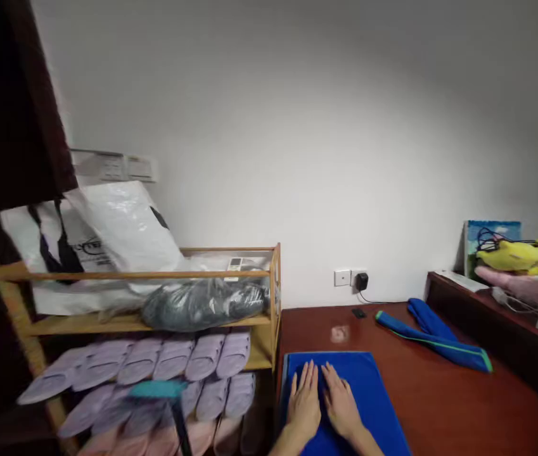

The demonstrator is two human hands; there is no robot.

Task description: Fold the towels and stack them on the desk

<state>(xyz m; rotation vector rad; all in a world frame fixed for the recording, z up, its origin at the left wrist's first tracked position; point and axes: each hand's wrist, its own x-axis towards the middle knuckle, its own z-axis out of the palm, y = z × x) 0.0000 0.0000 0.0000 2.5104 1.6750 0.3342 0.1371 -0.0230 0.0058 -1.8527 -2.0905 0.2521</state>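
A flat blue cloth (368,386), perhaps folded, lies at the left end of the reddish-brown table. My left hand (304,402) rests palm down on it, fingers stretched toward the wall. Close beside it, my right hand (339,400) also lies flat on the cloth, its fingers straight and angled slightly left. Neither hand grips anything. Farther right on the table, two long blue fabric pieces (435,341) with green trim lie crossed or joined; which one I cannot tell.
A wooden rack (149,275) on the left holds white bags (126,228), a plastic-wrapped dark bundle (202,304) and several slippers (202,354). A charger (361,281) sits in the wall socket. At right, a raised ledge (444,285) bears a yellow plush toy (516,256).
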